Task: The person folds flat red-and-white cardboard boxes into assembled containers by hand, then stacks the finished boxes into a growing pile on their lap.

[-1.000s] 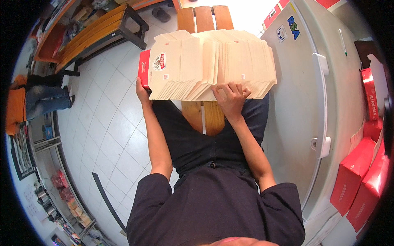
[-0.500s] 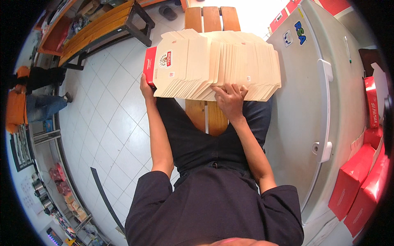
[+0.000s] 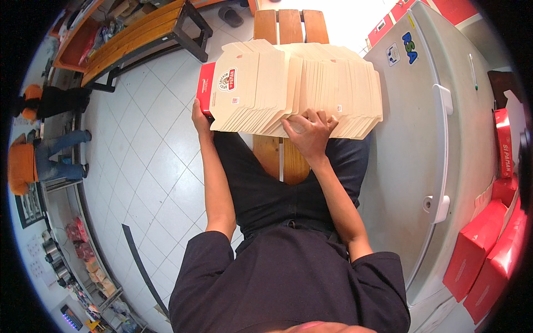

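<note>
A fanned stack of flat tan cardboard carton blanks [image 3: 261, 83] lies across my lap and a wooden slatted bench [image 3: 271, 152]. A round-and-red printed logo marks the top blank, and a red piece [image 3: 205, 89] shows under the left end. My left hand [image 3: 201, 119] grips that left end, its fingers partly hidden beneath the stack. At the near edge, right of the middle, my right hand [image 3: 311, 132] is closed with bent fingers against the blanks' edges. The index finger reaches left to a gap in the fan.
A pale refrigerator [image 3: 400, 139] stands close on my right, with red boxes [image 3: 477, 244] beyond it. Across the tiled floor [image 3: 150, 144] at left are a wooden bench [image 3: 139, 39], shelving [image 3: 83, 222] and people in orange [image 3: 22, 169]. A dark strip [image 3: 139, 261] lies on the floor.
My right index finger has slid slightly left along the near edge of the stack. My left hand keeps its hold. The people at far left have shifted, one with legs now apart.
</note>
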Demonstrator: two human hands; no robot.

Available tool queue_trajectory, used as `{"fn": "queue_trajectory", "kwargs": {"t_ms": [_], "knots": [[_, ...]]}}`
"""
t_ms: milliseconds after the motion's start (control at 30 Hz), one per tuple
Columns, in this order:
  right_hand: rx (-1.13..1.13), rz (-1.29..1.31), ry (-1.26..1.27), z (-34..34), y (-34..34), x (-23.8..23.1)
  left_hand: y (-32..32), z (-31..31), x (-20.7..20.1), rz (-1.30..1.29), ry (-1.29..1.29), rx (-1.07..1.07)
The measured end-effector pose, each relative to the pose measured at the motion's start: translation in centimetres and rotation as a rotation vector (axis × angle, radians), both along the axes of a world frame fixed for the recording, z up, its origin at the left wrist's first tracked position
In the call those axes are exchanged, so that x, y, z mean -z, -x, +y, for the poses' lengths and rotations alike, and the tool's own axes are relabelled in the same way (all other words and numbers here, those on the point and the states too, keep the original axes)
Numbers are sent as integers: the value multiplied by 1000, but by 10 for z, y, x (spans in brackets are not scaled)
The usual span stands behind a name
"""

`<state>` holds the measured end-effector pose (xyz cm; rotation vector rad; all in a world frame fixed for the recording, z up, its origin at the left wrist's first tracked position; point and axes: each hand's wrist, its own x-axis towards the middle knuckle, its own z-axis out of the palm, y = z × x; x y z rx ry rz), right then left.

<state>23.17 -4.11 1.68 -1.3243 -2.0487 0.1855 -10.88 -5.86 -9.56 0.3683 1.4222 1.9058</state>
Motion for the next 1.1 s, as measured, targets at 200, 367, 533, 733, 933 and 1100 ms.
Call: {"fn": "queue_trajectory", "kwargs": {"t_ms": [200, 367, 533, 733, 933, 1100], "knots": [[6, -38, -61, -1, 2, 8, -5, -1, -6, -15, -12, 18], [-161, -108, -257, -1, 8, 9, 1, -2, 1, 7, 2, 7], [-228, -145, -244, 3, 6, 4, -4, 0, -4, -4, -12, 2], [-231, -135, -240, 4, 7, 8, -6, -2, -6, 7, 6, 6], [-216, -106, -237, 5, 5, 11, -4, -2, -1, 83, 48, -12], [-196, -61, -115, 2, 12, 0, 3, -2, 9, 46, 20, -2]]}}
